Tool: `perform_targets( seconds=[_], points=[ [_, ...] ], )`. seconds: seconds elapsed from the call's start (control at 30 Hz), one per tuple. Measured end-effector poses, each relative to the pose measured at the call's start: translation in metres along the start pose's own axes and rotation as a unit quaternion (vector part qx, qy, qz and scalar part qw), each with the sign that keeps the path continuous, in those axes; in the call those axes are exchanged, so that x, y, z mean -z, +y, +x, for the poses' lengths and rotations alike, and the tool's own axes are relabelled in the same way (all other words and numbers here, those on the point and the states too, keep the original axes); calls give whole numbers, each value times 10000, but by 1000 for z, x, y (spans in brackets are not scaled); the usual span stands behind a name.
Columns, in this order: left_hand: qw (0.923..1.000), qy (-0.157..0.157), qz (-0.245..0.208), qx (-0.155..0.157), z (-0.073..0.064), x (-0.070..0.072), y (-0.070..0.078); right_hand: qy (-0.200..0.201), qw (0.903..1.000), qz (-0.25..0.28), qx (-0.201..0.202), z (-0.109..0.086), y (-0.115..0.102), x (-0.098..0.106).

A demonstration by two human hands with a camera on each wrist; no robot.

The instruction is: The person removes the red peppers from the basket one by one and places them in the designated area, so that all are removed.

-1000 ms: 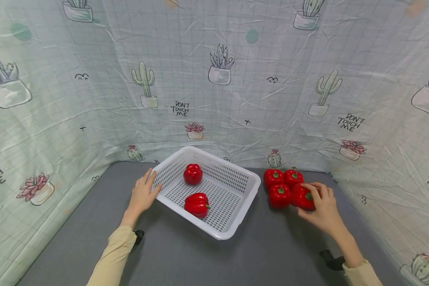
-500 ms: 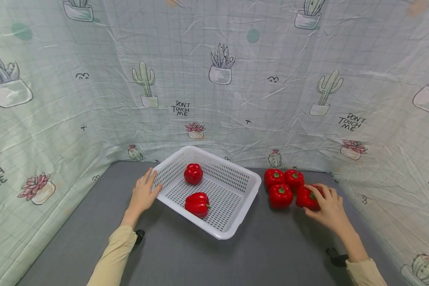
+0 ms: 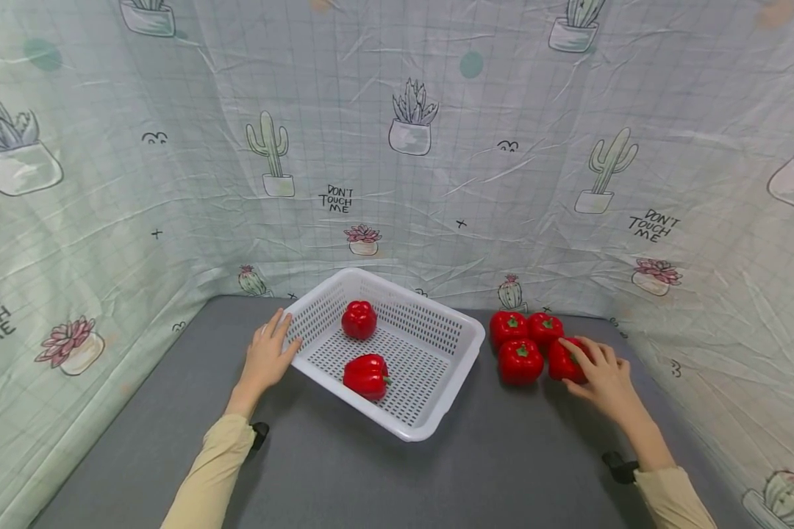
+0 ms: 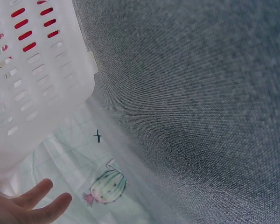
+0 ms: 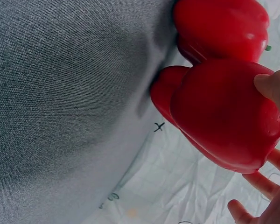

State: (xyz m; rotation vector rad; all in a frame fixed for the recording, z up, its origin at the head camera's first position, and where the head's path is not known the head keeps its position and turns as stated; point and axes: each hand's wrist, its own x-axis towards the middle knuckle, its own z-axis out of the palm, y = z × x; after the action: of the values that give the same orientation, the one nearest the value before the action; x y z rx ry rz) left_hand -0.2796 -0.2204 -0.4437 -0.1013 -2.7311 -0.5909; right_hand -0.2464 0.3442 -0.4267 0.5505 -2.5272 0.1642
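Visibly, the held pepper is glossy, lobed, red.

At the head view's right, the right hand hides part of a red pepper — the left wrist view's left edge cuts through the white basket and left hand.

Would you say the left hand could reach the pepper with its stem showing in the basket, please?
Probably yes: the left hand is right at the basket, whose open top leaves that pepper uncovered.
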Motion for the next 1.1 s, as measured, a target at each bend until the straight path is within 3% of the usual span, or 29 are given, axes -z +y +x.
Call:
perform_targets(
  seconds=[0.4, 1.1],
  points=[
    [10000, 3, -36, 7, 0, 1, 0, -254, 9997, 42, 43, 6, 2, -10],
    [10000, -26, -5, 32, 0, -1, 0, -1112, 9925, 371, -351, 8, 8, -23]
  ],
)
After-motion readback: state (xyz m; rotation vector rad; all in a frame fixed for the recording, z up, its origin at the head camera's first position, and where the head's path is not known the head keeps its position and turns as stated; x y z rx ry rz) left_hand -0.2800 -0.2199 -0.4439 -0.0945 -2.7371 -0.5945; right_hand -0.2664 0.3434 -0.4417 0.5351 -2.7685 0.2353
